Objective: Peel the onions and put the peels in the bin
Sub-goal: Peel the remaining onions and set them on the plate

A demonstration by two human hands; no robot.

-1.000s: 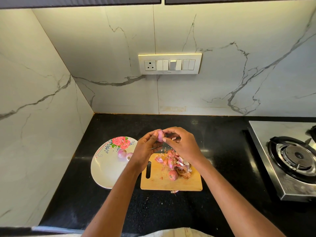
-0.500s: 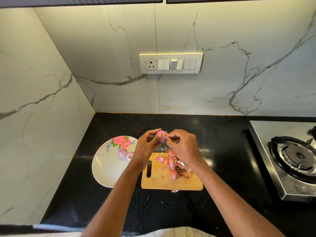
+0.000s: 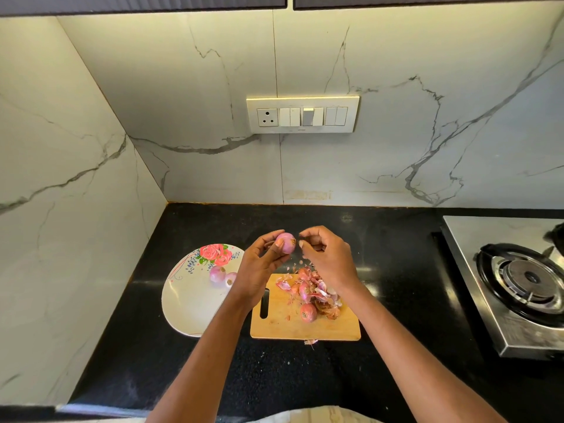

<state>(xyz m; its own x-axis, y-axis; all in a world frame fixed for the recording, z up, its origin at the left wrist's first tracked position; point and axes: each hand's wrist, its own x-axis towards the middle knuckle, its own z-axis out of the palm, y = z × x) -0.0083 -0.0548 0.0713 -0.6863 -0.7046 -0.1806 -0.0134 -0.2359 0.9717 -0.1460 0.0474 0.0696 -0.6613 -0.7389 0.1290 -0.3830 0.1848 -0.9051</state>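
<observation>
My left hand (image 3: pixel 259 264) is shut on a small pink onion (image 3: pixel 285 243), held up above the far edge of the wooden cutting board (image 3: pixel 305 329). My right hand (image 3: pixel 328 257) sits just right of the onion, a small gap away, fingertips pinched on a pale sliver of peel. Tiny flakes hang in the air below them. A heap of peels (image 3: pixel 322 296) and an unpeeled onion (image 3: pixel 308 312) lie on the board. Two peeled onions (image 3: pixel 222 276) rest on the floral plate (image 3: pixel 189 303) to the left. No bin is in view.
A gas stove (image 3: pixel 518 285) stands at the right on the black counter (image 3: pixel 305 377). One peel scrap (image 3: pixel 310 341) lies on the counter at the board's near edge. Marble walls close the back and left; a switch panel (image 3: pixel 302 115) is on the back wall.
My right hand has pulled away from the onion to the right, opening a small gap. Both hands have risen slightly, and the onion shows more fully in my left fingers.
</observation>
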